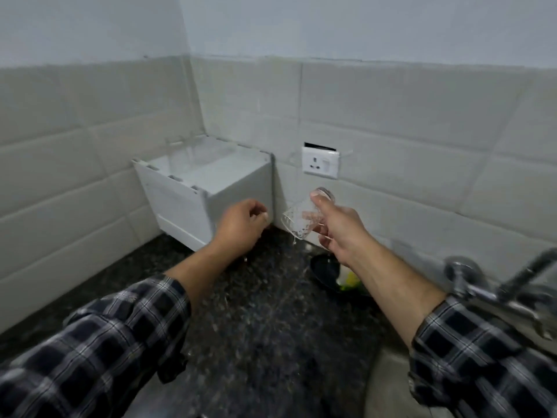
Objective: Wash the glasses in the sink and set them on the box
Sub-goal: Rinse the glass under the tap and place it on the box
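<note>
My right hand (337, 227) holds a clear wet glass (301, 220), tilted with its mouth down and to the left; water drips from its rim. It hangs over the dark counter, just right of the white box (238, 188) that stands in the tiled corner. On top of the box stand faint clear glasses (184, 155), blurred and hard to make out. My left hand (241, 227) is loosely curled with nothing in it, in front of the box's right front corner.
The counter (256, 321) is dark speckled stone. A white wall socket (321, 162) sits right of the box. A dark dish (327, 271) with a green and white thing lies under my right forearm. A metal tap (497, 285) and the sink edge are at the right.
</note>
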